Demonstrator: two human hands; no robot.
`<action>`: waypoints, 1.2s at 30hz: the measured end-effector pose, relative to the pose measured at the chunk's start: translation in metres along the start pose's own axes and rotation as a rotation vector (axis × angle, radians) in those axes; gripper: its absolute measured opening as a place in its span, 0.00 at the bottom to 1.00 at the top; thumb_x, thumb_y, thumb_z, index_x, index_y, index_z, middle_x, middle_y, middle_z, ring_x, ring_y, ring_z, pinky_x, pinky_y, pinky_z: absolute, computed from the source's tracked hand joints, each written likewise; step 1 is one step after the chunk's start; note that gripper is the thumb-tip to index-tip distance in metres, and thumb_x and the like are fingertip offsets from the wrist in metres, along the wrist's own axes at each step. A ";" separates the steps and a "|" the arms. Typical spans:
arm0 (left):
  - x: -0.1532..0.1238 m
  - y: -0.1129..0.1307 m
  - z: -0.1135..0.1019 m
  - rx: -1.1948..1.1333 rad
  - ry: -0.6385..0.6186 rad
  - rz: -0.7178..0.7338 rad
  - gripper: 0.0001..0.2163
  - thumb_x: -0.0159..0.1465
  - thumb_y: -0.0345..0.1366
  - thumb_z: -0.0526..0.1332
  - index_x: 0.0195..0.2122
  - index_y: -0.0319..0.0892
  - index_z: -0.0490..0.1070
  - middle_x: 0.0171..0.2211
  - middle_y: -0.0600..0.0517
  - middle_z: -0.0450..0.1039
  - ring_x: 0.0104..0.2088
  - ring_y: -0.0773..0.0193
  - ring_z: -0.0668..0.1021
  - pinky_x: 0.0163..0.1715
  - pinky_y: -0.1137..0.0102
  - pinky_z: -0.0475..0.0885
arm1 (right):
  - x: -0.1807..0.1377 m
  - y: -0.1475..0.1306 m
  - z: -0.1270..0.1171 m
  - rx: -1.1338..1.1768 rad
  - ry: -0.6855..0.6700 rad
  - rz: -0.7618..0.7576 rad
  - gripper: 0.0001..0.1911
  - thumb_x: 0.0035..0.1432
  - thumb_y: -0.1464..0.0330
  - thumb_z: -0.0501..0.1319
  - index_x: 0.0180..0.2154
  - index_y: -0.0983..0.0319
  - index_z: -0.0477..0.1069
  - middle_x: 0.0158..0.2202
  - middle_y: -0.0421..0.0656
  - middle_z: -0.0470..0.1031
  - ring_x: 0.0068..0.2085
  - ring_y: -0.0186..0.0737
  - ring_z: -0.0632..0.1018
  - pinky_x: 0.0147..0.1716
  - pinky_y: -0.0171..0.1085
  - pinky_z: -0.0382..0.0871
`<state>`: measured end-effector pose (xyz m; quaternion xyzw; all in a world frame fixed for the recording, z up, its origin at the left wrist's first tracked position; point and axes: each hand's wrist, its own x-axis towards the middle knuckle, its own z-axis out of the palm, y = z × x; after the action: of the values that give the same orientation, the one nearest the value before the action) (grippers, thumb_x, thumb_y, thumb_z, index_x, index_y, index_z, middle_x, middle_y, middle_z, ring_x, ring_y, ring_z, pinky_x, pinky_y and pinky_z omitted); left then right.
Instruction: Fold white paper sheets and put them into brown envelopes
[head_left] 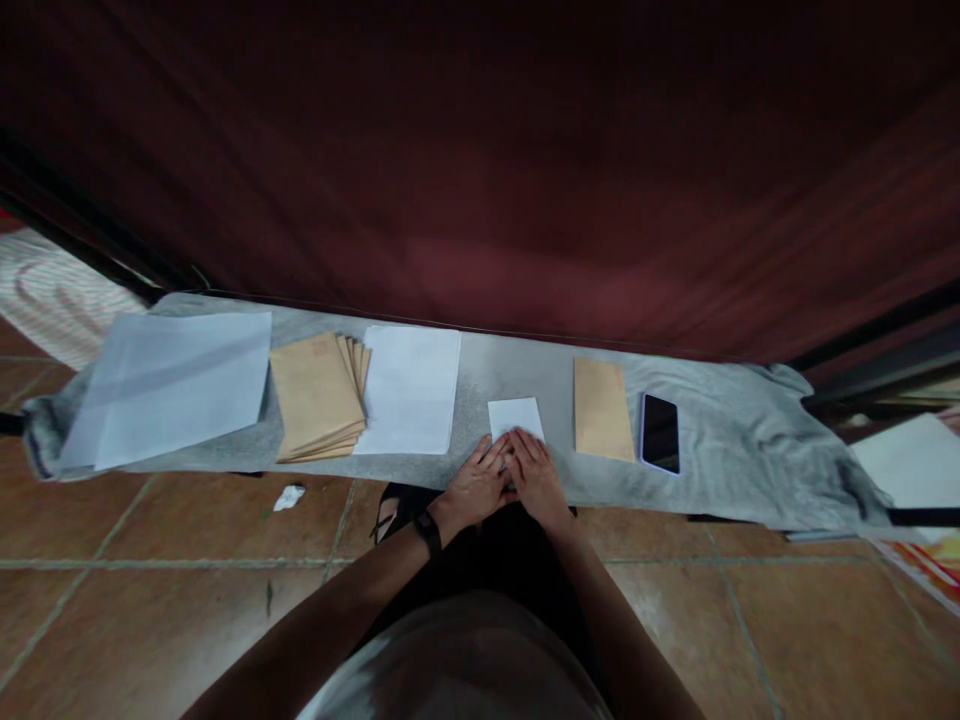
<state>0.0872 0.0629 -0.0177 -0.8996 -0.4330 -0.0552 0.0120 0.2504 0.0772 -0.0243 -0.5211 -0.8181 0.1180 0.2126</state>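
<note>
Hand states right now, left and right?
Left hand: open, palm down, fingertips on the small white paper.
Right hand: open, palm down on the same paper, gripping nothing.

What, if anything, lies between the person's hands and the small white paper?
Nothing visible. The left hand and right hand rest directly on the near edge of the small white paper on the grey cloth.
</note>
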 end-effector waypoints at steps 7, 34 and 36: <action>-0.002 0.000 0.000 -0.043 0.018 -0.008 0.30 0.69 0.55 0.54 0.65 0.40 0.63 0.70 0.39 0.53 0.71 0.51 0.55 0.70 0.52 0.49 | -0.005 0.019 0.002 -0.169 -0.009 0.008 0.29 0.74 0.61 0.44 0.70 0.66 0.53 0.70 0.52 0.57 0.70 0.48 0.58 0.68 0.51 0.52; -0.036 0.000 0.000 -0.042 0.098 -0.070 0.28 0.69 0.51 0.57 0.66 0.43 0.61 0.68 0.38 0.59 0.69 0.48 0.62 0.67 0.51 0.57 | 0.072 0.003 0.027 -0.135 -0.143 -0.028 0.27 0.73 0.62 0.47 0.69 0.60 0.56 0.72 0.47 0.52 0.71 0.45 0.56 0.69 0.49 0.49; -0.038 0.001 0.001 -0.025 0.096 -0.066 0.29 0.70 0.51 0.56 0.68 0.44 0.58 0.69 0.38 0.56 0.69 0.49 0.60 0.68 0.52 0.55 | 0.078 0.008 0.024 -0.132 -0.138 -0.035 0.26 0.73 0.62 0.47 0.68 0.60 0.57 0.72 0.48 0.54 0.71 0.46 0.57 0.69 0.49 0.50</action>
<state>0.0642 0.0328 -0.0225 -0.8813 -0.4605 -0.1039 0.0195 0.2168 0.1518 -0.0315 -0.5103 -0.8458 0.0957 0.1231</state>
